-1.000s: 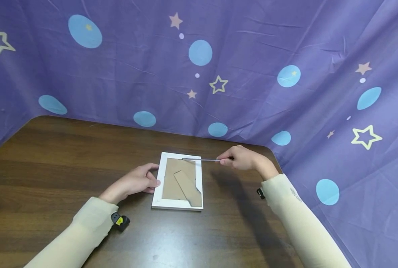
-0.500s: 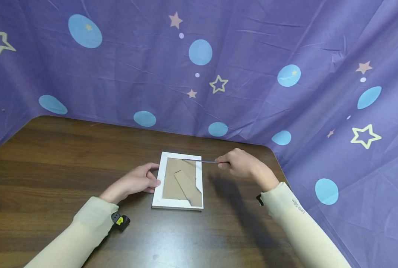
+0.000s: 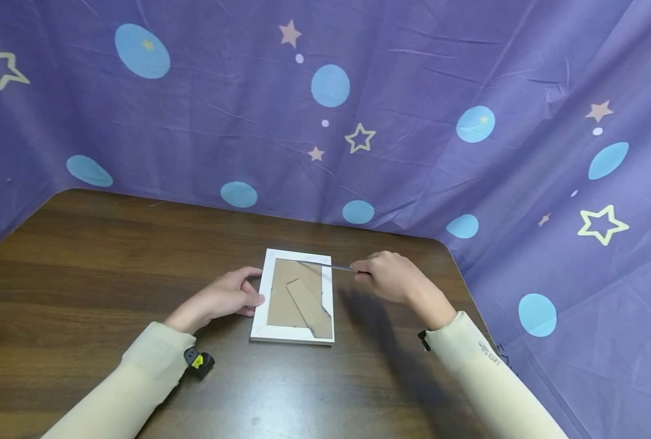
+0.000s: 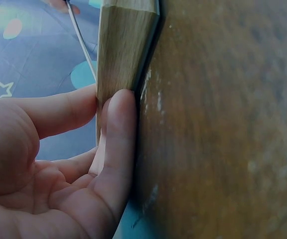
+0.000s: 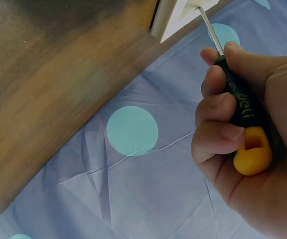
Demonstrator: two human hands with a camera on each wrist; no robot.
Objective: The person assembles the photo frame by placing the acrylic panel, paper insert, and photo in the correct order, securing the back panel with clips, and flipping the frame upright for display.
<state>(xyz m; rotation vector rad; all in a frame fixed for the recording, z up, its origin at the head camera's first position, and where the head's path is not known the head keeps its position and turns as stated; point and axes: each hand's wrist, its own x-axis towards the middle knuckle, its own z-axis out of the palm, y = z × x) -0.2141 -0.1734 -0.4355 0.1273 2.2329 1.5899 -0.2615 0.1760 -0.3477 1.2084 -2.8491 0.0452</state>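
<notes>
Frame (image 3: 283, 299): long axis near-to-far | left hand (image 3: 224, 297) pinches its left edge | right hand (image 3: 394, 277) grips screwdriver (image 5: 244, 110) pointing leftward across it

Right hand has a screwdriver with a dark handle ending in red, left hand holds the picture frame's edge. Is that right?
Not quite: the right wrist view shows the screwdriver handle ending in yellow, not red. The right hand does hold it; the left hand holds the edge of the picture frame.

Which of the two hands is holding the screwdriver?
The right hand: it grips the yellow-ended screwdriver, while the left hand holds the picture frame by one edge.
</notes>
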